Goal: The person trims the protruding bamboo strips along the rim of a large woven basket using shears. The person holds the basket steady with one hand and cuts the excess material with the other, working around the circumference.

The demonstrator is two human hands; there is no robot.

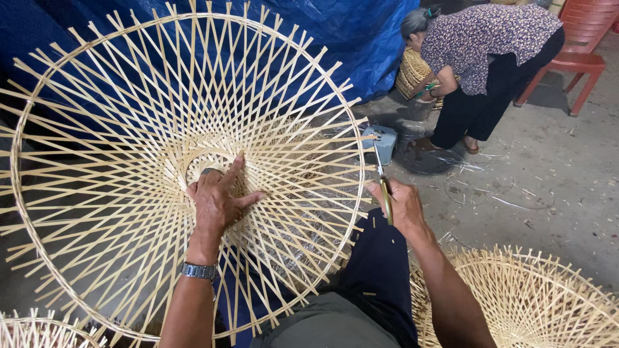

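Bamboo frame [129, 129]: a big, open, round lattice of thin pale splints, tilted up toward the camera and resting across the person's lap and knee. Outer hoop was in place, with the crossing splints radiating from a small inner ring near the centre. Splint ends poked out past the hoop all round the rim, uneven in length, so from the look of it the lattice was laid but the edge was untrimmed, at least on the right side next to the blades. Can't tell whether any section had been cut already.

Left hand [216, 200]: pressed flat on the lattice beside the inner ring, fingers spread wide, index up along a splint. Bracing, not gripping anything. Watch on that wrist.

Right hand [403, 206]: closed round the handle of a pair of scissors [382, 180], blades pointing up and away, tip just beside the right rim where the stray ends stuck out. Blades looked near shut; not sure.

Around: a second similar woven piece [529, 303] lay on the floor lower right, its rim also bristling. A third showed partly at the lower left corner. Blue tarp [348, 38] hung behind the frame. Concrete floor was littered with offcuts and wire loops.

Another person [483, 58] in a patterned top was bent over a woven basket [412, 71] further back, well apart, with a red plastic chair [580, 51] behind.
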